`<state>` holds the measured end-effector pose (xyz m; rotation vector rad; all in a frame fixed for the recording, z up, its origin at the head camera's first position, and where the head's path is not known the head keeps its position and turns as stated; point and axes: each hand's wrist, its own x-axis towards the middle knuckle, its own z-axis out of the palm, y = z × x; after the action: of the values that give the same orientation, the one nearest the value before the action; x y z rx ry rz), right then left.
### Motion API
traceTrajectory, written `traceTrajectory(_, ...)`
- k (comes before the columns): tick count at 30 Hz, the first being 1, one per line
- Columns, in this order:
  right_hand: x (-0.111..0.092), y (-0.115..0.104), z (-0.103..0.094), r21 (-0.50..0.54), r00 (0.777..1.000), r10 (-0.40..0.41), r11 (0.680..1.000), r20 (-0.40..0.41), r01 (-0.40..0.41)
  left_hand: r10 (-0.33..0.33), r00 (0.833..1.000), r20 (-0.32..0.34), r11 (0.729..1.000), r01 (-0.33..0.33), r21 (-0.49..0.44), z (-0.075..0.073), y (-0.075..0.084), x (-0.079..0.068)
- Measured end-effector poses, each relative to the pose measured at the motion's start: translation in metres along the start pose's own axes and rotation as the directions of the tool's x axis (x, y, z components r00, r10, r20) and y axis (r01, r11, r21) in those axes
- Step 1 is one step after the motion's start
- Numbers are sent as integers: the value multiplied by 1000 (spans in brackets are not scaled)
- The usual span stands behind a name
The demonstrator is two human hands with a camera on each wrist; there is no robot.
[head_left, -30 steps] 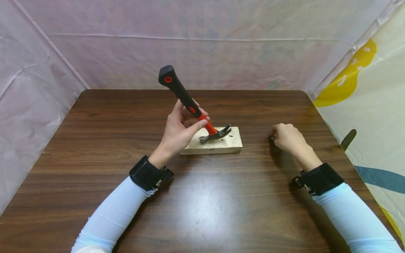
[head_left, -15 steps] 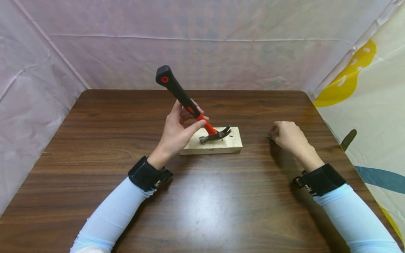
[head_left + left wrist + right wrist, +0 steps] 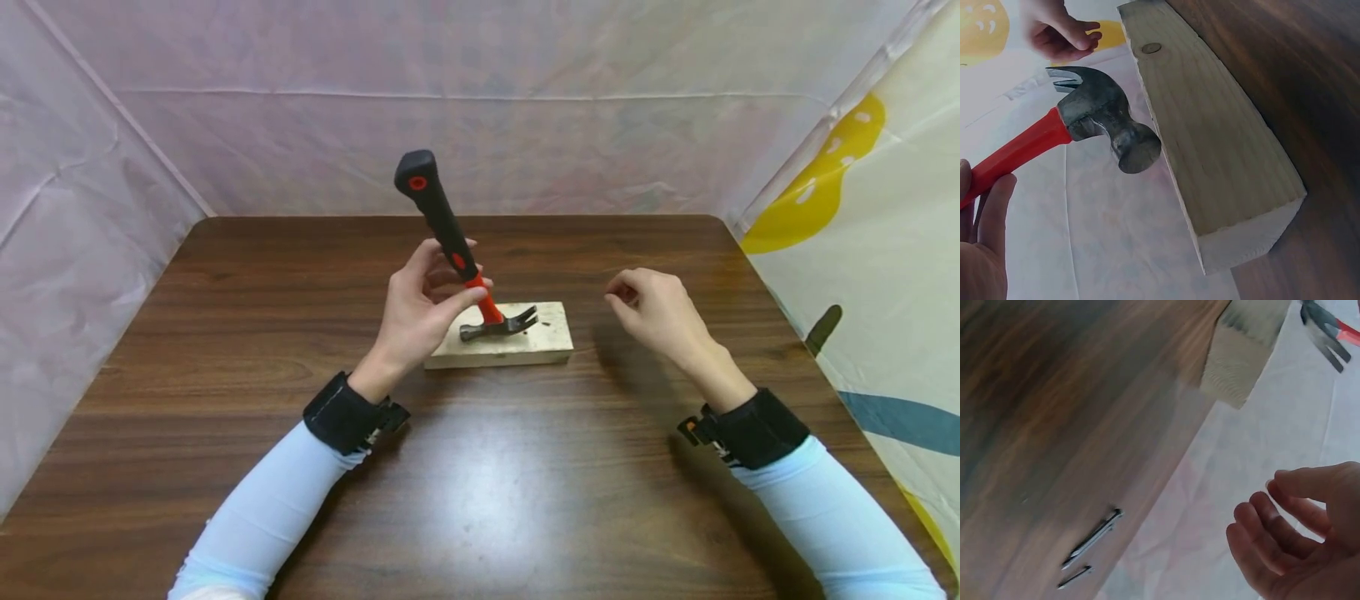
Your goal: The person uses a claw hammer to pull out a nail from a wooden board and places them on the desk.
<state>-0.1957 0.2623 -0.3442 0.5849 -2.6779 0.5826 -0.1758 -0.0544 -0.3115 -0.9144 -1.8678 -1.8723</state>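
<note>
A claw hammer [image 3: 441, 212] with a black and red handle is gripped by my left hand [image 3: 420, 312] near the base of the handle, which leans up and away. Its steel head [image 3: 1097, 109] hangs close over a pale wooden block [image 3: 551, 327], claw toward the right. My right hand [image 3: 660, 317] is raised to the right of the block with fingers loosely bent; in the right wrist view nothing shows between thumb and fingertips. Several nails [image 3: 1091, 540] lie on the table in that view, apart from the right hand.
The block stands on a brown wood-grain table [image 3: 480, 467] with rounded far corners. Pale fabric sheets [image 3: 480, 150] hang behind it and along both sides. The block's top has small dark marks.
My right hand has lifted from the nails and shifted left toward the block. The hammer has turned a little more upright, its head moving slightly left.
</note>
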Motion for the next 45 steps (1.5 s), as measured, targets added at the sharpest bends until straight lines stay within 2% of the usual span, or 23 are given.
traceTrajectory(6, 3, -13, 5, 97, 993, -121, 988, -8, 121, 34, 999, 24, 999, -34, 6, -3, 4, 0)
traceTrajectory(12, 4, -30, 10, 237, 960, -279, 930, -40, 280, 54, 996, 68, 998, -53, -18, -3, 5, 0)
traceTrajectory(15, 4, -39, 11, 300, 947, -318, 900, -43, 316, 51, 994, 100, 999, -49, -22, -3, 1, -1)
traceTrajectory(20, 4, -52, 15, 355, 933, -358, 868, -33, 346, 36, 988, 148, 999, -30, -45, -3, -10, -3)
traceTrajectory(23, 4, -58, 18, 372, 925, -378, 853, -40, 365, 54, 982, 178, 997, -45, -57, -2, -11, -3)
traceTrajectory(29, 3, -70, 21, 494, 921, -386, 791, -53, 360, 81, 970, 231, 996, -68, -61, 1, -5, -5)
traceTrajectory(35, 1, -81, 19, 666, 930, -368, 695, 4, 272, 99, 953, 285, 995, -89, -49, 5, 1, -6)
traceTrajectory(38, 0, -86, 18, 717, 933, -358, 660, 37, 225, 113, 941, 320, 993, -95, -71, 8, 3, -7)
traceTrajectory(40, -2, -88, 18, 732, 933, -357, 648, 46, 212, 117, 934, 339, 992, -92, -89, 9, 4, -7)
traceTrajectory(45, -3, -94, 16, 703, 926, -377, 665, 25, 251, 130, 916, 378, 989, -92, -118, 12, 6, -7)
